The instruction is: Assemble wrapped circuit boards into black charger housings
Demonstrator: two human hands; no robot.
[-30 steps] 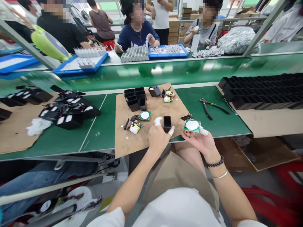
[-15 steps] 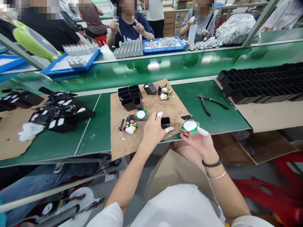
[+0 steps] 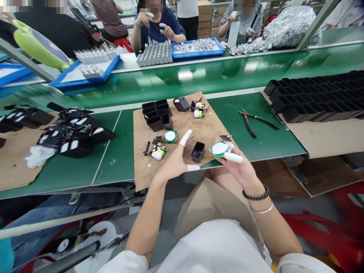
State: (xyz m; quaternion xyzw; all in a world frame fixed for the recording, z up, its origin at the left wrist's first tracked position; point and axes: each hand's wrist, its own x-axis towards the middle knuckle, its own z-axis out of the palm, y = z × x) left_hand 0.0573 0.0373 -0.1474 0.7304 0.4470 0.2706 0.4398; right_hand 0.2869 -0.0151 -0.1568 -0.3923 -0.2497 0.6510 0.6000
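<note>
Between my hands a black plastic case [image 3: 198, 152] stands on the cardboard sheet [image 3: 182, 167], its open top facing up. My left hand [image 3: 175, 161] is just left of it, thumb and forefinger spread and holding nothing; white finger cots cover the tips. In my right hand [image 3: 237, 165] a green circuit board [image 3: 218, 149] with a white round pad is pinched, black pieces and leads behind it. Left of my left hand lie another circuit board [image 3: 170, 136] with a white pad and a board with yellow and white parts [image 3: 159, 151].
Several black cases [image 3: 156, 113] stand at the sheet's back. Pliers [image 3: 257, 120] lie on the green bench to the right, before rows of black cases [image 3: 318, 98]. Wired black units [image 3: 75, 132] are piled left. People sit beyond the green conveyor [image 3: 170, 81].
My left hand has let go of the black case and drawn back to the left with fingers apart. My right hand has brought the circuit board slightly left, closer to the case.
</note>
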